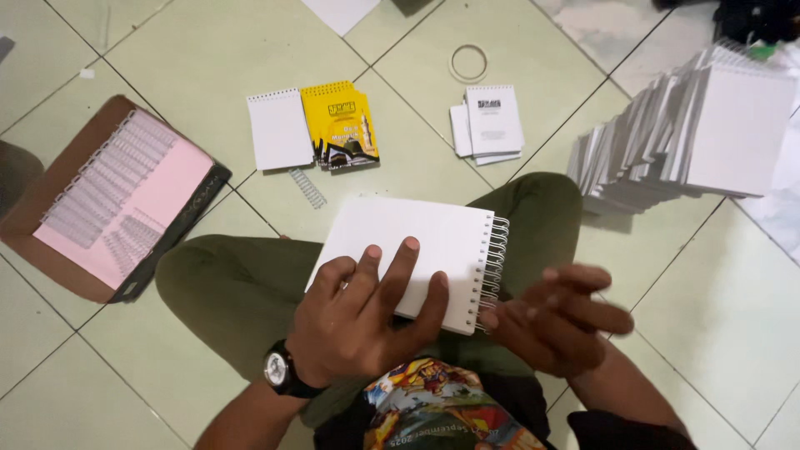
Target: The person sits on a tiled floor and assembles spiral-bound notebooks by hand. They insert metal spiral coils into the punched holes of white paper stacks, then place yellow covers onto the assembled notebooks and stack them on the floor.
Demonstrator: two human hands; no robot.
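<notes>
Head view | your left hand (362,321) pressed flat on white notepad (417,250) | right hand (554,317) open, blurred, fingertips at wire spiral (493,262), gripping nothing

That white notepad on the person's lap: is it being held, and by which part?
Yes. The left hand presses flat on the white notepad, fingers spread over its near cover. The right hand is blurred, its fingertips at the wire spiral on the pad's edge.

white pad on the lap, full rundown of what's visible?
The white pad is a blank-faced rectangular block of paper sheets with a silvery wire coil bound along its right edge. It lies tilted across the person's green-trousered legs. The left hand presses flat on its lower left part, fingers spread. The right hand, blurred, is at the coil's lower end.
</notes>
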